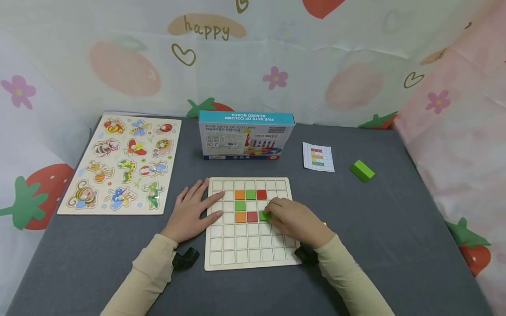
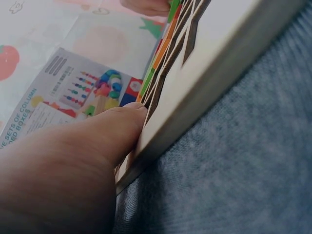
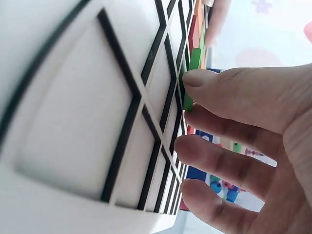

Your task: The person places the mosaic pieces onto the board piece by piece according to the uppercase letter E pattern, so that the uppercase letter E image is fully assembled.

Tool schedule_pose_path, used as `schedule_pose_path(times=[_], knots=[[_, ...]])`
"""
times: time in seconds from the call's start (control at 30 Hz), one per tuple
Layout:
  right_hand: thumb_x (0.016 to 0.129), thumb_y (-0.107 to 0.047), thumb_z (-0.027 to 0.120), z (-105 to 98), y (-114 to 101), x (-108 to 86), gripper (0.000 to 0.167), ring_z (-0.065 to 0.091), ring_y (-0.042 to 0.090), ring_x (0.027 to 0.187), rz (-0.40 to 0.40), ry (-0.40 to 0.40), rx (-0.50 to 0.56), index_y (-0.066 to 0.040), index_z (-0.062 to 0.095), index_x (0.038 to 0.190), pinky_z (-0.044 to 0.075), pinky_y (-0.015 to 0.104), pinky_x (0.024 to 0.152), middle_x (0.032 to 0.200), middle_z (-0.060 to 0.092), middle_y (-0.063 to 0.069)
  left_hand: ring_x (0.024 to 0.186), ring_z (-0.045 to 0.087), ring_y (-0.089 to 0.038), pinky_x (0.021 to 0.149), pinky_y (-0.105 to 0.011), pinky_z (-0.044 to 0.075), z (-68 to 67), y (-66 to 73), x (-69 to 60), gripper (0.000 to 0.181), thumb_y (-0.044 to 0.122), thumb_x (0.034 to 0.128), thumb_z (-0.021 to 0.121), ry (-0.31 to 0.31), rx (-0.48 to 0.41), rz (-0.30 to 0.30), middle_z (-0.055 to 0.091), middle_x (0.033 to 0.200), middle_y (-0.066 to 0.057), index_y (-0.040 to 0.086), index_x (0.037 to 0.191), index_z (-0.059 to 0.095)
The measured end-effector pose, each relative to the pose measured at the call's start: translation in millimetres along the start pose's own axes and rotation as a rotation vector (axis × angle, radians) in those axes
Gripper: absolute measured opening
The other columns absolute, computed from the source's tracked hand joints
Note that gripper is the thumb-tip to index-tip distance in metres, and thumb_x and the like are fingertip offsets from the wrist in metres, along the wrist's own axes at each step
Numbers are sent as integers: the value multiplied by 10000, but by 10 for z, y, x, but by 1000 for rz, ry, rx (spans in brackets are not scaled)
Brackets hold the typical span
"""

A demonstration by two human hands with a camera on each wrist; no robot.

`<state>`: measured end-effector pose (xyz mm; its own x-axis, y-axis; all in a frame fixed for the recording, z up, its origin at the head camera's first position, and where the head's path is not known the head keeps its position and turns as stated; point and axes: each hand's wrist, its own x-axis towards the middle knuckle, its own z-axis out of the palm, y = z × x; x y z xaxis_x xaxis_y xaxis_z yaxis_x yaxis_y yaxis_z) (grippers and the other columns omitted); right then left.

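Note:
A pale wooden grid board (image 1: 248,257) lies before me with orange, green and red square tiles seated in some cells. My right hand (image 1: 296,217) is over its right half. Between thumb and forefinger it pinches a green tile (image 3: 194,59), which sits tilted at a cell beside a red tile (image 1: 252,217). The other fingers of that hand hang near the board's surface. My left hand (image 1: 192,215) lies at the board's left edge, fingers spread, thumb and fingertips resting on the rim and outer cells. The left thumb (image 2: 114,129) presses on the board's edge.
A printed pattern card (image 1: 318,163) and a green block (image 1: 361,171) lie to the right. Behind the board stands a toy box (image 1: 245,131). An insect picture puzzle (image 1: 130,175) lies at the left. Something yellow (image 1: 325,224) shows partly behind my right wrist.

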<state>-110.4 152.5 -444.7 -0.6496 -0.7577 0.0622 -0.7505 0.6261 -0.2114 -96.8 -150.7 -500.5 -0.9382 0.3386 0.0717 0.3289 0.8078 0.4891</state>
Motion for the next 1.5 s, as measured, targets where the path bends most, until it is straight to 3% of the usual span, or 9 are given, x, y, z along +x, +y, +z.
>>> schedule_pose_path(times=[0.47,0.67,0.8,1.07,1.23,1.5], knots=[[885,-184,700,14,-41,21,175,590,95,926,6,-29,-21,-155,670,1055,535,261,812,1024,620,-39,1471,117,-321,1151,-575,60,-5,4,-10,581,526,922,554,2,-5,-1,167,1599,-107,303,1447,444],[893,-189,685,-36,35,-106,172,580,88,898,9,12,-12,-135,663,1055,538,253,773,1043,613,-22,1466,133,-327,1148,-574,66,22,3,-17,573,513,921,562,19,-14,1,184,1594,-113,295,1441,455],[890,-171,693,-119,165,-329,169,577,85,854,93,42,17,-117,666,1048,535,259,736,1031,614,-9,1465,136,-329,1149,-575,66,21,3,-15,572,510,921,565,19,-9,4,183,1593,-115,295,1440,457],[861,-175,730,-202,412,-884,234,575,123,829,394,23,68,-89,647,1063,525,329,708,1027,612,25,1464,132,-334,1148,-576,61,-18,13,-15,577,511,920,567,16,-16,5,179,1593,-126,289,1441,457],[853,-184,739,-154,482,-1022,248,529,110,789,434,7,100,-88,640,1060,498,324,677,1020,593,36,1458,139,-346,1140,-583,69,-14,-2,-20,572,510,919,567,29,-12,2,189,1588,-132,282,1434,468],[845,-195,745,-138,488,-1061,262,521,107,775,461,-20,140,-94,639,1063,488,300,652,1018,586,23,1467,121,-331,1150,-570,55,-13,16,-14,581,511,918,571,4,-18,-4,173,1595,-119,291,1443,453]])
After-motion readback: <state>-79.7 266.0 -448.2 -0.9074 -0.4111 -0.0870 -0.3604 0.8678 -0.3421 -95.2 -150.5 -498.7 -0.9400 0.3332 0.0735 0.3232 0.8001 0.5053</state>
